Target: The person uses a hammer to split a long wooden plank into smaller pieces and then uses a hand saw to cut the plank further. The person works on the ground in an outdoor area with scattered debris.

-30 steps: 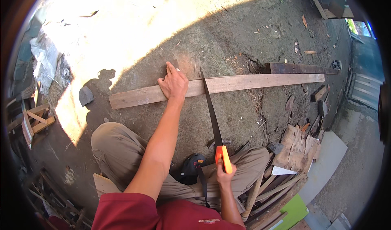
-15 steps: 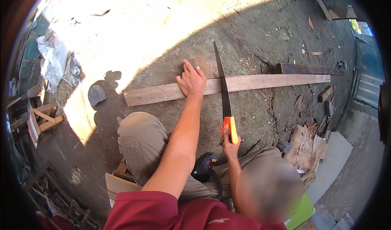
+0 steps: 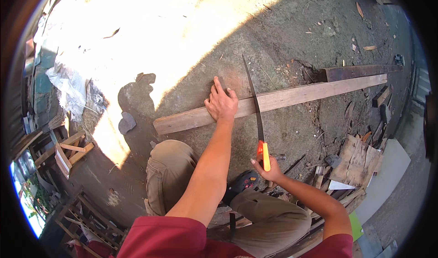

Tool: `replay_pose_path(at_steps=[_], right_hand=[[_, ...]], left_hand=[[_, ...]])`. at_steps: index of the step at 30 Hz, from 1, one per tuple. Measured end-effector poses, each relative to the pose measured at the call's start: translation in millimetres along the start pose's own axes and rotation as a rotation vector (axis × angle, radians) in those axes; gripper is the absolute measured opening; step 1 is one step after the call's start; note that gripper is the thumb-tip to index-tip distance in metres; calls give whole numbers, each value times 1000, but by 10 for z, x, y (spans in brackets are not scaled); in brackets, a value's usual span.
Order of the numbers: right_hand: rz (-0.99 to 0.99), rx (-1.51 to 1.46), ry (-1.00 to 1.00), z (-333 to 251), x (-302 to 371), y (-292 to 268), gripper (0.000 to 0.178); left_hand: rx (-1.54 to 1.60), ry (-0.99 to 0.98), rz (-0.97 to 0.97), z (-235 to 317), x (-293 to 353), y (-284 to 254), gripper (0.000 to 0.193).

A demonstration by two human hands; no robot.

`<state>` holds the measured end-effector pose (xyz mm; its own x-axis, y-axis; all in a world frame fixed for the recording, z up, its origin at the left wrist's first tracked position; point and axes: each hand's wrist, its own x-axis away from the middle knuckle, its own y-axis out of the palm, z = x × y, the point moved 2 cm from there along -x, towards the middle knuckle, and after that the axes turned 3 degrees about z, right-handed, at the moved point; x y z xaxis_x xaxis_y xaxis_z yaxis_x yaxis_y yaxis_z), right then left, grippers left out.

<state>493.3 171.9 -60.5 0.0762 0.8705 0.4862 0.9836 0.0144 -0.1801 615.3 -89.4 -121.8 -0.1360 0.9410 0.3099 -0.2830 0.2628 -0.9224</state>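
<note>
A long wooden plank (image 3: 315, 91) lies across the ground in front of my knees, its left end nearest to me. My left hand (image 3: 222, 106) grips it left of the saw, with fingers reaching over the far edge. A small dark block (image 3: 222, 82) shows partly by those fingertips. The handsaw (image 3: 258, 112) has a dark, tapering blade and an orange and yellow handle. My right hand (image 3: 269, 169) is closed around that handle on the near side of the plank. The blade crosses the plank, its tip pointing away from me; whether its teeth touch the wood is unclear.
A dark beam (image 3: 362, 72) lies behind the plank's right end. A grey stone (image 3: 127, 123) sits left of the plank, near crumpled plastic (image 3: 70, 91). Wood scraps and a worn board (image 3: 356, 161) are piled at the right; a wooden frame (image 3: 73, 150) stands at the left.
The view has shifted, so the plank and saw appear lower and farther right. My right elbow has swung outward and the right knee has lowered, showing my shoe. Both hands keep their holds.
</note>
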Motion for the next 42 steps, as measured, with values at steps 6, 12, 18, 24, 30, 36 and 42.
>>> replay_pose_path(at_steps=[6,12,18,24,30,36,42], right_hand=[[-63,34,-70,-30,-104,-186,24],[526,-133,43,-47,172,144,30],[702,-169,88,164,310,399,41],[790,-182,-107,585,161,402,45],[895,-127,-135,1077,-50,579,37],[925,-36,-209,1060,-47,625,22],[973,26,-159,-452,535,194,14]], left_hand=[[-50,44,55,-23,-45,4,66],[-45,61,17,76,-21,41,67],[-26,103,19,109,43,27,70],[-46,86,44,64,53,46,69],[-68,73,56,52,50,38,69],[-49,167,22,43,35,99,74],[-63,426,-303,-352,-428,-4,100]])
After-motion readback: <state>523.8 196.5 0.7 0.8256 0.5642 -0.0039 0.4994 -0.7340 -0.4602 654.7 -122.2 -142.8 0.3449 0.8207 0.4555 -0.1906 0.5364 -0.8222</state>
